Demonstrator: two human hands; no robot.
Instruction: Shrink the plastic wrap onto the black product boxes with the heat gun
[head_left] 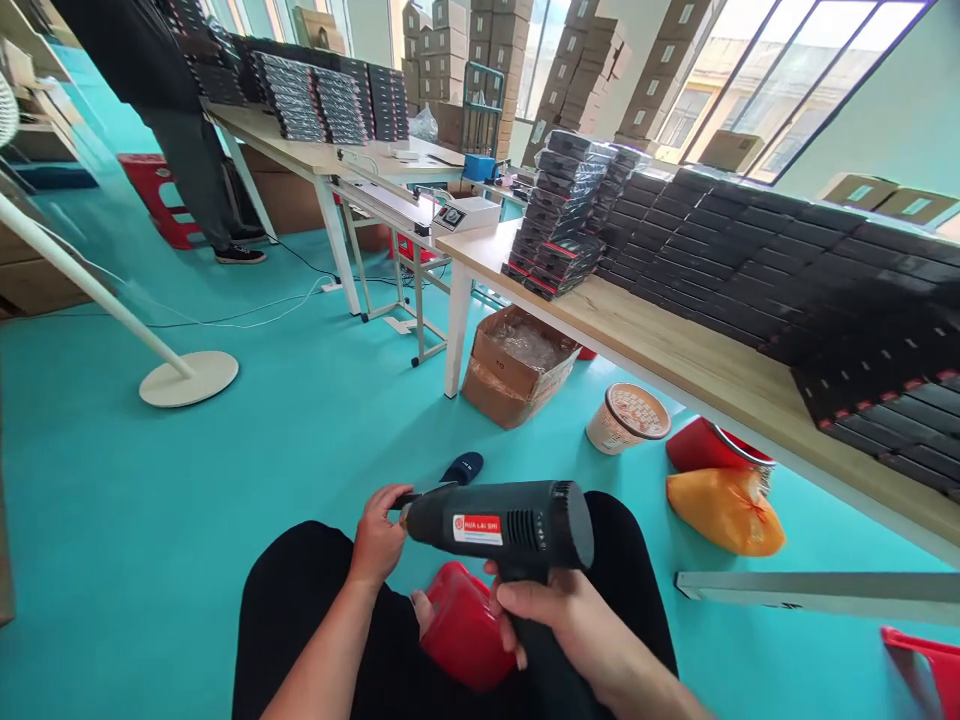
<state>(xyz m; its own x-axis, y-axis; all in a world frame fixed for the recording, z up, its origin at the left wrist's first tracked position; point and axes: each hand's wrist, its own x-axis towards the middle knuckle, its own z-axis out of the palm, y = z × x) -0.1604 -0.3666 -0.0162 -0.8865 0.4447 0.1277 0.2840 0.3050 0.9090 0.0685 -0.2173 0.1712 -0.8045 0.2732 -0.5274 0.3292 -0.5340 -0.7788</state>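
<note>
A dark heat gun (480, 518) with a red and white label lies sideways above my lap, its nozzle pointing left. My right hand (544, 610) is wrapped round its handle from below. At the nozzle end, my left hand (380, 530) is closed on a thin dark item (405, 499), which the gun's tip partly covers; I cannot make out what it is. Beneath the gun, between my knees, is a red plastic stool (465, 640).
Stacked black boxes (720, 260) fill the wooden table (630, 315) on the right. Below stand an open carton (510, 375), a waste basket (628, 418) and an orange bag (724, 512). A person (180, 140) stands at the back left, beyond a white stand (187, 378).
</note>
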